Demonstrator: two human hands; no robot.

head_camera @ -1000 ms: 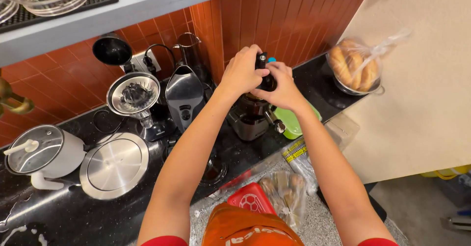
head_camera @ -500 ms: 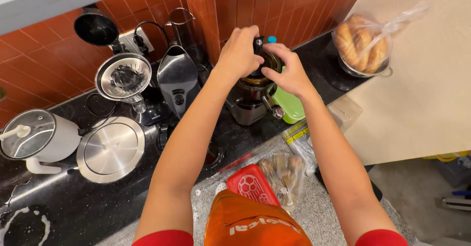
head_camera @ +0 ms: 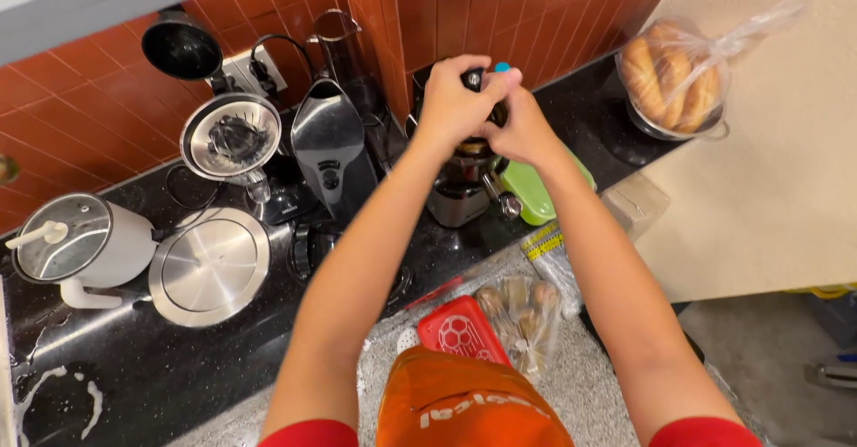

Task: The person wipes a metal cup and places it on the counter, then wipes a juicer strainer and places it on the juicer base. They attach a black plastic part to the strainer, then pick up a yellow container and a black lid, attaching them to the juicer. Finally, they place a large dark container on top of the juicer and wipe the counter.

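Both hands, left hand [head_camera: 453, 99] and right hand [head_camera: 520, 130], fingers curled tight around black knob [head_camera: 473, 78] atop juicer [head_camera: 460, 188], beside green container [head_camera: 536, 193].

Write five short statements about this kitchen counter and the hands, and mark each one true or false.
1. Both hands grip the top of the dark appliance by the tiled corner. True: the left hand and right hand meet on top of the appliance.
2. The bag of bread rolls lies at the far left of the counter. False: the bag of bread rolls sits at the far right, on a metal pot.
3. A round steel lid lies flat on the black counter. True: the steel lid lies beside the white kettle.
4. The green container stands left of the appliance. False: the green container is to its right.
5. The red tray is blue. False: the red tray is red.
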